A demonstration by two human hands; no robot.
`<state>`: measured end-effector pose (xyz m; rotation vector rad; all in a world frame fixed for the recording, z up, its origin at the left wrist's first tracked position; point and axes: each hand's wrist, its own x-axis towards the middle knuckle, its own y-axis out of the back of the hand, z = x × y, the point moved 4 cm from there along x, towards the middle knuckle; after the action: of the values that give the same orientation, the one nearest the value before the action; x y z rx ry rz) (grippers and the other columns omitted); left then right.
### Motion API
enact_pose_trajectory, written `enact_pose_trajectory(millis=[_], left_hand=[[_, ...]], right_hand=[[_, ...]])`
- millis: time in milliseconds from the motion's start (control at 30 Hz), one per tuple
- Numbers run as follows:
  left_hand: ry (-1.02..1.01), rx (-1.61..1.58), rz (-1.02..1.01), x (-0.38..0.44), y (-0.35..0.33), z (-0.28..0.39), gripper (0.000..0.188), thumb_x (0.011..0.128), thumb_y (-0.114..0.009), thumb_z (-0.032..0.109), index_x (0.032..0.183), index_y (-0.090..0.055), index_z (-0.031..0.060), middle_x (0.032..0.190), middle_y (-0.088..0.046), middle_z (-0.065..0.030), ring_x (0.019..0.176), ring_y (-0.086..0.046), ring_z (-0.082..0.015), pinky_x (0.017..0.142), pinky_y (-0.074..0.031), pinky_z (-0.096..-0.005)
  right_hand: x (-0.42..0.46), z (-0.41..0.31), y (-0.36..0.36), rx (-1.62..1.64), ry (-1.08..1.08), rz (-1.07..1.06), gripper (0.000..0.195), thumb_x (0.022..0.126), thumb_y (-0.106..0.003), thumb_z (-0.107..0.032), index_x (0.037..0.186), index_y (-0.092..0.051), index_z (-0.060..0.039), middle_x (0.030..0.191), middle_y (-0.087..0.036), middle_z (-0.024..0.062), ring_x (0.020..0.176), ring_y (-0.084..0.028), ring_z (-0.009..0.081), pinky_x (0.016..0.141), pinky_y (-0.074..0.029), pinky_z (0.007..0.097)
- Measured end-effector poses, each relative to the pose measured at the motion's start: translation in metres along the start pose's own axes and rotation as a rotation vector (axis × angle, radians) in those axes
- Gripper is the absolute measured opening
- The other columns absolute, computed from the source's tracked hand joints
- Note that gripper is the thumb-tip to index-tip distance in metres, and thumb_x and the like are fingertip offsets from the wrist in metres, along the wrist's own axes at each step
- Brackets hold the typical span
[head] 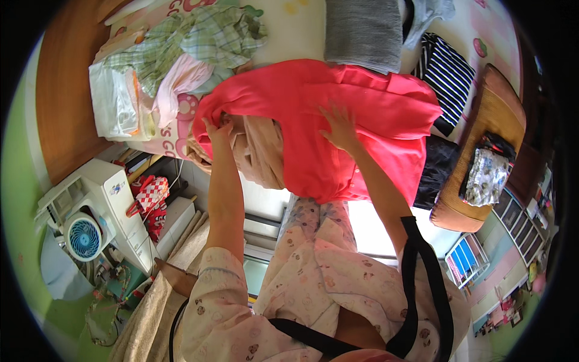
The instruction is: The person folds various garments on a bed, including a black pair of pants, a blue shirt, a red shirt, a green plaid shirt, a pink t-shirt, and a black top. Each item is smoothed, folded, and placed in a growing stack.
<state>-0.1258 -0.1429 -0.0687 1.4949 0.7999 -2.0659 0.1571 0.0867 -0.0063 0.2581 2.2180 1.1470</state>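
A red buttoned garment [312, 104] lies spread across the bed's near edge, one sleeve reaching left. My left hand [219, 129] is at that sleeve's end, its fingers partly hidden by the red cloth; whether they grip it cannot be told. My right hand [339, 126] rests on the red fabric with fingers spread, holding nothing. Tan cloth [260, 149] shows below the sleeve, between my left forearm and the garment's body. Black cloth [436, 172] lies beside the garment's right end.
Green plaid cloth [217, 36], pink cloth [183, 81] and a white plastic bag [113, 104] lie at upper left. Folded grey cloth [362, 36] and black-and-white striped cloth [445, 77] lie beyond. A brown pillow [497, 108] bears a folded patterned item [486, 176]. A fan [84, 237] stands lower left.
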Motion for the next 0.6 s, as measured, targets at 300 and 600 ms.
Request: enact_pose_trajectory(millis=[300,600], left_hand=[[-0.801,0.559,-0.165,-0.045,0.030,0.098,0.043,0.064,-0.061,0.018,0.103,-0.046,0.0063,0.100,-0.048,-0.0094,0.084,-0.050,-0.0206,0.073,-0.044,-0.0328],[-1.297,1.072,-0.309,-0.276,-0.019,-0.147,0.043,0.071,-0.056,0.013,0.108,-0.038,0.0011,0.105,-0.046,-0.0099,0.090,-0.048,-0.0220,0.073,-0.043,-0.0325]], right_hand=[[-0.002,0.008,-0.004,0.027,-0.022,-0.140,0.072,0.063,-0.057,-0.039,0.124,-0.021,-0.0272,0.133,-0.007,0.0039,0.121,0.004,0.0305,0.091,-0.005,0.0567],[-0.034,0.037,0.037,2.193,-0.128,-0.189,0.067,0.071,-0.042,-0.054,0.120,-0.029,-0.0093,0.123,-0.031,0.0117,0.114,-0.027,0.0292,0.091,-0.023,0.0468]])
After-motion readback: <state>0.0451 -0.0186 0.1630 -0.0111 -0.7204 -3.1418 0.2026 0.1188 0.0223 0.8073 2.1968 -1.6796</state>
